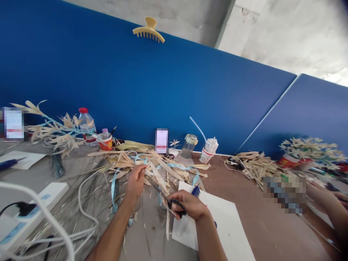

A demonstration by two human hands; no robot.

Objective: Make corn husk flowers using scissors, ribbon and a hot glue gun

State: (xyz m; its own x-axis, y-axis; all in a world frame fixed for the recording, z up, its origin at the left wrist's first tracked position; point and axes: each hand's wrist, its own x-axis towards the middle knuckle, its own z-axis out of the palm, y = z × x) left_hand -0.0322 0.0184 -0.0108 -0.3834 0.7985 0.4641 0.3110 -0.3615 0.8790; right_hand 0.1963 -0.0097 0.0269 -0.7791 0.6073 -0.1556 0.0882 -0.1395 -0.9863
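My left hand (135, 182) is closed at the near side of a heap of dried husk strips (123, 161), its thumb and fingers pinched together at a pale strip. In my right hand (187, 203) are scissors (178, 207) with black handles, fingers through the loops. Their blades point up and left toward the left hand, among the strips. Light blue ribbon (113, 186) hangs and winds through the heap. A white sheet (217, 214) lies under and beside my right hand, with a blue tool (195, 191) at its upper edge.
A white power strip (43, 203) and a looping white cable (80, 195) lie at the left. Along the blue partition (163, 79) stand a bottle (87, 125), a red cup (105, 142), a phone (162, 140), a jar (189, 145) and a white cup (207, 154). Another person's hands (320, 197) are at the right.
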